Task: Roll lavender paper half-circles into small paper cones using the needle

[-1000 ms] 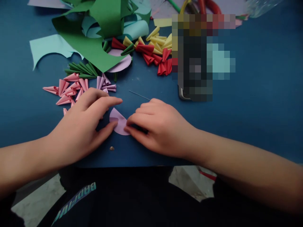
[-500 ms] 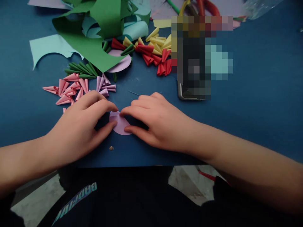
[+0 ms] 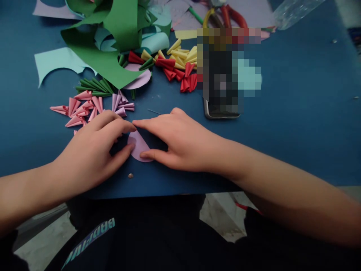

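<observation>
A small lilac paper piece (image 3: 138, 146) with a rounded lower edge lies near the table's front edge, between my hands. My left hand (image 3: 96, 145) grips its left side and top between thumb and fingers. My right hand (image 3: 180, 141) presses its thumb on the lower right of the paper, while the index fingertip meets my left fingers at the top. A thin needle-like rod (image 3: 154, 111) lies just beyond my right hand. Rolled lilac paper cones (image 3: 122, 103) and pink paper cones (image 3: 81, 109) sit past my left hand.
Green cones (image 3: 96, 86), red cones (image 3: 187, 77) and yellow cones (image 3: 183, 54) lie farther back. Green paper scraps (image 3: 124, 30) cover the back left. A phone (image 3: 222, 109), partly pixelated, lies to the right, with red-handled scissors or pliers (image 3: 235, 17) behind it.
My right index finger has moved up and left to the paper's top. The paper's right side now looks straighter and narrower. The whole view has shifted slightly.
</observation>
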`<state>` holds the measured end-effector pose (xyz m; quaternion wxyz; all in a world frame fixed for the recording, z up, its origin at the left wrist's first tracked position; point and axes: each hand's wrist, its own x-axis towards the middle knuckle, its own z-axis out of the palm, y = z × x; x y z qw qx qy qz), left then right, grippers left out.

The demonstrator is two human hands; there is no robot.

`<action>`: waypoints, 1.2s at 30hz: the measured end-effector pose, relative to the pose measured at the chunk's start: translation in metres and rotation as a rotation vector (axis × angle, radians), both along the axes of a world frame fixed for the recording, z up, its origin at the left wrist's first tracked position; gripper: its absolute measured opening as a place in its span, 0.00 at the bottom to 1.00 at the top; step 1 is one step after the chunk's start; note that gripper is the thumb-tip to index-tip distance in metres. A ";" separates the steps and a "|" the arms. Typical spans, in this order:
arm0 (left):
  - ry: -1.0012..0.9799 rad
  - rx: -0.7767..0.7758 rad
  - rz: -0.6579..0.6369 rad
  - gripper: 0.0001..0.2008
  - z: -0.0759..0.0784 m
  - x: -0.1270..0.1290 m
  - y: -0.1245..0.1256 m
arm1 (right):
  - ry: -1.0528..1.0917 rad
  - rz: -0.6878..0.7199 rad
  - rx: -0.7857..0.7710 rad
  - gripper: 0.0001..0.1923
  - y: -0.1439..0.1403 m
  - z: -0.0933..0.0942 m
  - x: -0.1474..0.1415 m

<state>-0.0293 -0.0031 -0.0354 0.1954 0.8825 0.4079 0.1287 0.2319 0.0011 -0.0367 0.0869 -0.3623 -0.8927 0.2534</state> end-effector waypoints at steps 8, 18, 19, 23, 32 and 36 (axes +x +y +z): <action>0.042 0.134 -0.161 0.21 -0.006 -0.005 -0.003 | 0.005 0.007 0.291 0.28 -0.008 -0.014 0.000; -0.006 0.066 -0.110 0.21 -0.004 -0.004 -0.005 | 0.173 -0.044 0.401 0.19 -0.011 -0.017 0.000; -0.022 0.054 -0.093 0.21 -0.004 -0.004 -0.005 | 0.228 -0.055 0.397 0.17 -0.011 -0.018 0.000; -0.115 0.047 -0.020 0.13 0.002 -0.003 -0.005 | 0.483 -0.085 0.285 0.10 -0.011 -0.016 0.000; -0.253 -0.179 0.217 0.10 0.017 0.006 -0.009 | 0.578 -0.361 0.033 0.19 -0.025 -0.005 -0.006; -0.436 -0.381 0.302 0.10 0.016 0.009 -0.008 | 0.310 -0.176 0.388 0.16 -0.023 -0.006 -0.003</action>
